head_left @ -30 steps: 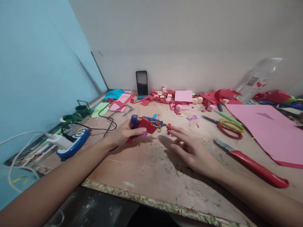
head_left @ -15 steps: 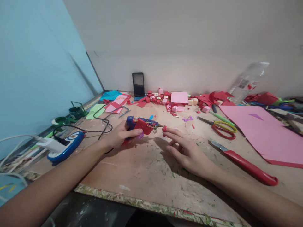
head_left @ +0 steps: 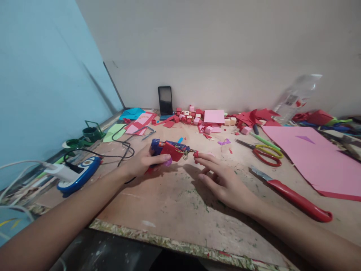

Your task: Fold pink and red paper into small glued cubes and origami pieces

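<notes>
My left hand (head_left: 142, 162) is wrapped round a blue glue gun (head_left: 169, 148) that has red paper stuck to its side, its nozzle pointing right. A small red paper piece (head_left: 195, 154) lies on the wooden table (head_left: 175, 199) right at the nozzle tip. My right hand (head_left: 222, 180) rests flat on the table with fingers stretched out, the fingertips touching that red piece and holding it down.
Red-and-yellow scissors (head_left: 266, 151) and a red-handled knife (head_left: 293, 195) lie right of my hand, beside a large pink sheet (head_left: 313, 158). Small red and pink paper cubes (head_left: 194, 114), a phone (head_left: 165, 100) and a plastic bottle (head_left: 296, 97) stand along the wall. A charger and cables (head_left: 76, 175) sit left.
The view shifted slightly left and down between one second ago and half a second ago. The glue gun's tip and my right fingertips stay together at the small red piece.
</notes>
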A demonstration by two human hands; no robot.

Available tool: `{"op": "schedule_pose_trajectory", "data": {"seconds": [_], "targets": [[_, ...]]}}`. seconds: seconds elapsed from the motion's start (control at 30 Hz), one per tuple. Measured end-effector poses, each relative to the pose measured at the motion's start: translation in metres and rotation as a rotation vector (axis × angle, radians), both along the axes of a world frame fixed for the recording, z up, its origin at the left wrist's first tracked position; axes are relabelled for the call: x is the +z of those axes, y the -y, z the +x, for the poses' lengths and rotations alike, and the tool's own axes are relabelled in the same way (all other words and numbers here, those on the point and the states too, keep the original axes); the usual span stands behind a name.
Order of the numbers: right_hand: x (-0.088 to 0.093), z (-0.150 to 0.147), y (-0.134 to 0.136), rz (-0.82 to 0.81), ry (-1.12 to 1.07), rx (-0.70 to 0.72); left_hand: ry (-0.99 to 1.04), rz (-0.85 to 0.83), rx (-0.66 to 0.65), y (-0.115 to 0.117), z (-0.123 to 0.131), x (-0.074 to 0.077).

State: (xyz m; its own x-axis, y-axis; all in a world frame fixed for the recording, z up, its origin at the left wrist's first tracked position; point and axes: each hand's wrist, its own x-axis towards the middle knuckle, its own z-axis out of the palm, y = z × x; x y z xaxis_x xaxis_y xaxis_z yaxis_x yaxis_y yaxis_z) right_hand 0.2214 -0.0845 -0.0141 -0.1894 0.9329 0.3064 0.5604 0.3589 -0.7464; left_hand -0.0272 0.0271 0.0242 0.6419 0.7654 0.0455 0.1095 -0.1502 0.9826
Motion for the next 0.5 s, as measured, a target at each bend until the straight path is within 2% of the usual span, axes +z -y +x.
{"op": "schedule_pose_trajectory", "data": {"seconds": [0.5], "targets": [[0.0002, 0.0001, 0.0006, -0.006, 0.012, 0.001, 0.019, -0.011, 0.006, 0.0005, 0.0002, 0.0014]]}}
